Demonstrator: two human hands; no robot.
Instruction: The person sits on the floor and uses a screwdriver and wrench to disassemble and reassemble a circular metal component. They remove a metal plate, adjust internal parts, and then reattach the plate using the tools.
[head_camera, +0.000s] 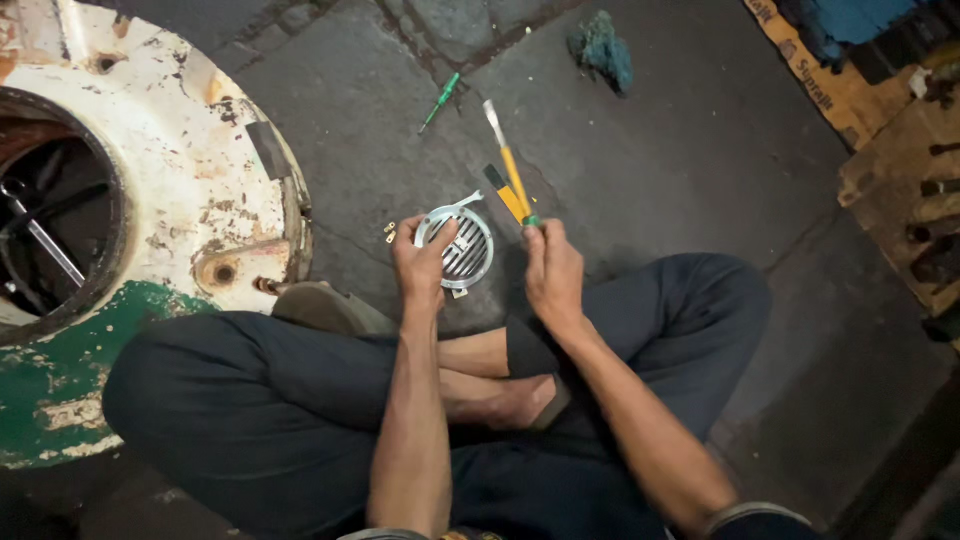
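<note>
1. Grey paving stones, cracked and stained, are spreading out beneath me as I am sitting cross-legged in dark trousers on the ground.
2. I am gripping a round metal grille with my left hand, the thumb lying across its slotted face and the fingers curling round its left rim.
3. That grille is hovering just above the paving, in front of my knees, with a bent metal tab sticking out from its upper edge.
4. My right hand is clenching the lower end of a yellow-handled screwdriver, and the pale shaft is pointing up and away from me.
5. A second yellow and black tool is lying on the ground just beside the screwdriver and close to the grille's right side; whether my right hand is touching it I cannot tell.
6. A small brass fitting is resting on the stone just left of the grille.
7. A green screwdriver is lying further out, well apart from my hands.
8. A crumpled blue-green rag is sitting beyond it.
9. A big white and green rusted metal casing with a round opening is filling the left side, near my left knee.
10. Flattened cardboard is covering the far right corner.
</note>
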